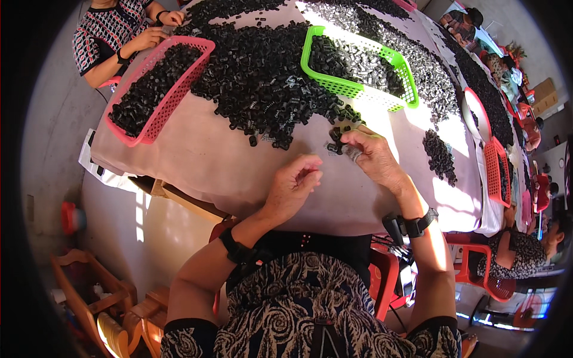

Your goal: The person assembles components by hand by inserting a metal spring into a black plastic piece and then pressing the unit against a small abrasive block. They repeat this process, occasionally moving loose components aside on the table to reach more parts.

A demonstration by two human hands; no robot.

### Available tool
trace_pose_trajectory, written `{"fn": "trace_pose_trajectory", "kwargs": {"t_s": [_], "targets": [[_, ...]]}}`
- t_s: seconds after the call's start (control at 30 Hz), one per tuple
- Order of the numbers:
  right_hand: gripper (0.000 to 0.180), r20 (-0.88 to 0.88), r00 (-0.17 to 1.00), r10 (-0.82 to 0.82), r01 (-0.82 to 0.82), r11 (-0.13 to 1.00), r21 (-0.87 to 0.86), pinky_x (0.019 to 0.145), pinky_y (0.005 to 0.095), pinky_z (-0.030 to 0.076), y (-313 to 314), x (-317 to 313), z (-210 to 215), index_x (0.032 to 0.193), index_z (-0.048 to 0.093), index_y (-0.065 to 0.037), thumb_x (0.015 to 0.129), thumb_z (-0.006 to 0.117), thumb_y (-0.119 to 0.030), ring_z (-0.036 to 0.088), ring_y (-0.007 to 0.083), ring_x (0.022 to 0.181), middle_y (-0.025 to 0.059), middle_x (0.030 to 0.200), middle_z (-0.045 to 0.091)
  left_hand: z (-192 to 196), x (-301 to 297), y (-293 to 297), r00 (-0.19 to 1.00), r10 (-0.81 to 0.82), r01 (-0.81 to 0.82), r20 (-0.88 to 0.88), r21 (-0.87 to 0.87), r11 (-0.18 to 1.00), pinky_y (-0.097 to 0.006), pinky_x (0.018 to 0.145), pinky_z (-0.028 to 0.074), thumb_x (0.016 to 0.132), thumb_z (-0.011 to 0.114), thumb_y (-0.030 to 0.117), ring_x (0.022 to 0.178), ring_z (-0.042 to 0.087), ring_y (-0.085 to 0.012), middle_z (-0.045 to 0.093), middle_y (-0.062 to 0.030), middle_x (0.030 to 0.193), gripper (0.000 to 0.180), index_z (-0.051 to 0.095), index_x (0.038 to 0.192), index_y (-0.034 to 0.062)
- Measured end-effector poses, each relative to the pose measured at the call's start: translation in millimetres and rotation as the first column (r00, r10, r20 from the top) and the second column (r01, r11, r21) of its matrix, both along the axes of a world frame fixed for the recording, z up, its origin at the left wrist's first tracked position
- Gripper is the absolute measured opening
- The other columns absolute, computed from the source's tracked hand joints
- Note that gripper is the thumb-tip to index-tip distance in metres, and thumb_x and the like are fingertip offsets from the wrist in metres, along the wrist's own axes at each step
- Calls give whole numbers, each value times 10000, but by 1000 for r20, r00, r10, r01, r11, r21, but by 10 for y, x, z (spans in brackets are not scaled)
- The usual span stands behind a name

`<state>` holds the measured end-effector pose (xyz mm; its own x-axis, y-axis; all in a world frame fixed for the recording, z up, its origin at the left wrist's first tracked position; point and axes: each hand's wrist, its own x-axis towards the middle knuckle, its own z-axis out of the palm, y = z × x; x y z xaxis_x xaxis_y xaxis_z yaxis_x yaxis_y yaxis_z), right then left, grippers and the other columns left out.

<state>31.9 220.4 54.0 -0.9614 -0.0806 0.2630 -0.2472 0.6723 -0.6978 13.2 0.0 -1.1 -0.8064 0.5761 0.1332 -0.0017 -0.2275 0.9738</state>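
Hands: right hand (378,159), fingertips bent to loose black pieces (335,136), grip unclear; left hand (292,187), loosely curled, nothing visible inside. The pieces, axes unreadable, lie at ten o'clock from the nearer right hand. Beyond it: black heap (256,83), ten o'clock; green basket (337,85), near twelve.

Glossy black plastic-looking pieces (256,89), smooth green plastic basket (343,86), smooth pink plastic basket (168,106), matt cloth-like bench cover (227,158), smooth wooden furniture (110,301)
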Motion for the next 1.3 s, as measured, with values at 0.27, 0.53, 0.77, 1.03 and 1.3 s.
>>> {"fn": "trace_pose_trajectory", "kwargs": {"t_s": [0.27, 0.53, 0.77, 1.03, 1.3], "targets": [[199, 53, 998, -23, 0, 916, 401, 678, 399, 506, -192, -100, 79, 902, 644, -30, 708, 604, -3, 627, 330, 798, 136, 851, 617, 63, 13, 15, 999, 10, -9, 37, -24, 1000, -204, 625, 472, 906, 560, 17, 738, 555, -69, 558, -18, 910, 206, 575, 1111, 35], [105, 241, 963, -121, 43, 951, 306, 627, 394, 482, -284, -155, 132, 790, 612, -11, 686, 604, -18, 615, 330, 688, 136, 735, 620, 21, -9, 10, 1000, 1, -1, 2, -11, 1000, -203, 625, 471, 910, 553, 18, 743, 556, -68, 552, -21, 907, 201, 564, 1110, 38], [171, -8, 999, -44, 45, 956, 292, 605, 378, 464, -310, -30, 55, 796, 556, -17, 642, 626, 2, 591, 294, 650, 117, 742, 586, 22, -10, 5, 1000, 5, -4, 29, -16, 1000, -207, 640, 481, 910, 555, 22, 771, 556, -69, 549, -28, 936, 222, 554, 1131, 41], [211, -12, 1000, -12, 13, 996, 92, 560, 322, 471, -456, 156, 119, 802, 542, -26, 650, 665, 53, 577, 206, 623, 75, 719, 544, 56, -17, 14, 999, -10, 10, 47, -10, 1000, -231, 693, 510, 910, 566, 29, 887, 545, -72, 531, -18, 1036, 285, 523, 1191, 51], [207, -125, 991, 55, -52, 998, 28, 553, 299, 483, -559, 215, 40, 860, 572, -46, 716, 715, -5, 576, 191, 617, 61, 736, 548, 11, -55, 24, 997, -45, 48, -55, 45, 998, -222, 672, 498, 919, 553, 14, 845, 576, -89, 569, -29, 981, 204, 575, 1122, 8]]}}
